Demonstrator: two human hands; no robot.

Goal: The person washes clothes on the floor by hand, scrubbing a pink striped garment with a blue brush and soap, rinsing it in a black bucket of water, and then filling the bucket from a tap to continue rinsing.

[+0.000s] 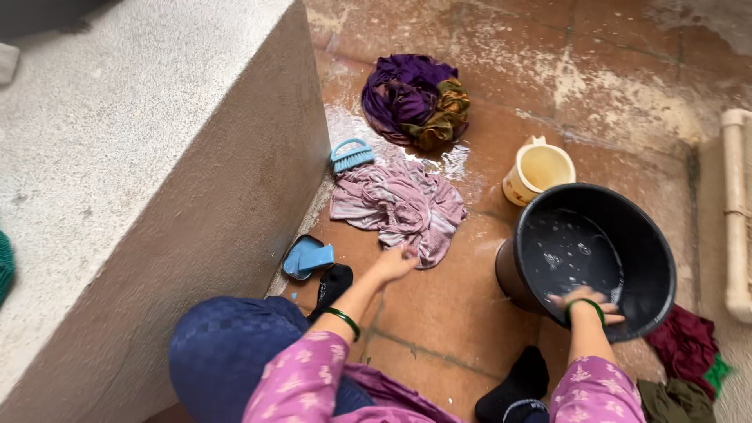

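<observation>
Fingers (407,252) of the left hand (395,262) curl down onto the edge of the pink cloth (398,205), spread on the wet floor (446,305). Right hand (587,301) grips the near rim of the tilted black bucket (599,251), fingers closed over it, forearm stretched forward.

A wet, stained terracotta tile floor (470,313) carries everything. On it lie a crumpled pink striped cloth (398,205), a purple and olive bundle (415,100), a blue scrub brush (352,154), a blue soap dish (307,258), a cream mug (538,170), a tilted black bucket (595,258) and dark red and green clothes (689,356).
</observation>
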